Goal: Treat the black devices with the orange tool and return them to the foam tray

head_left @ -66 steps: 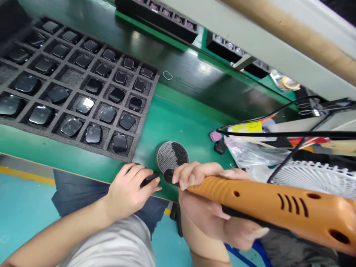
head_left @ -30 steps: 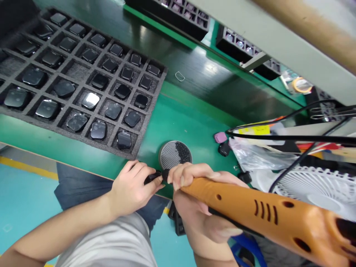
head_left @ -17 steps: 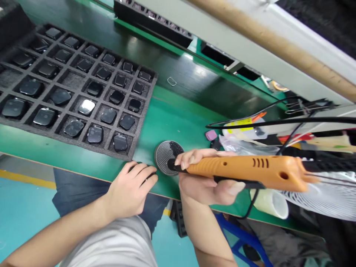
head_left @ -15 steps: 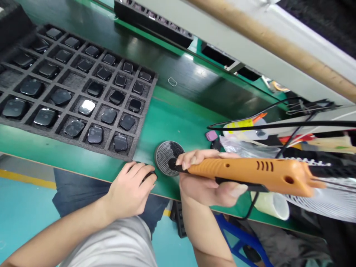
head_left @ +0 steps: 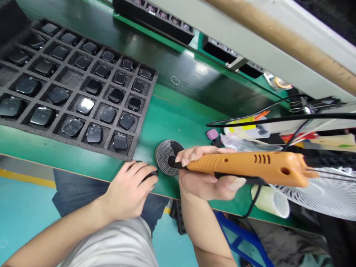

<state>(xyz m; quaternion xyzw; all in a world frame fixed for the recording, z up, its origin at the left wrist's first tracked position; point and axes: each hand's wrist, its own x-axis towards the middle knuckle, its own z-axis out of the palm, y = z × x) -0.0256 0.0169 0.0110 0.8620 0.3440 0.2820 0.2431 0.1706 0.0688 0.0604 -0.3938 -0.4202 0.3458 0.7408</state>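
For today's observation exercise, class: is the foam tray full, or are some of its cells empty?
Not full: the foam tray holds dark glass-fronted pieces in most cells, but at least one cell shows only bare grey foam.

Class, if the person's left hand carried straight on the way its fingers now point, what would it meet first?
Most likely the round perforated metal disc lying on the green mat, just beyond the left hand, though the hand's height above the mat is hard to judge.

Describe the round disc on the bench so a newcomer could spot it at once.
On the green bench, find the foam tray of dark screens. Off its near corner lies a round perforated disc, dark on one side, under the orange tool's tip. The tray pieces are all squarish.
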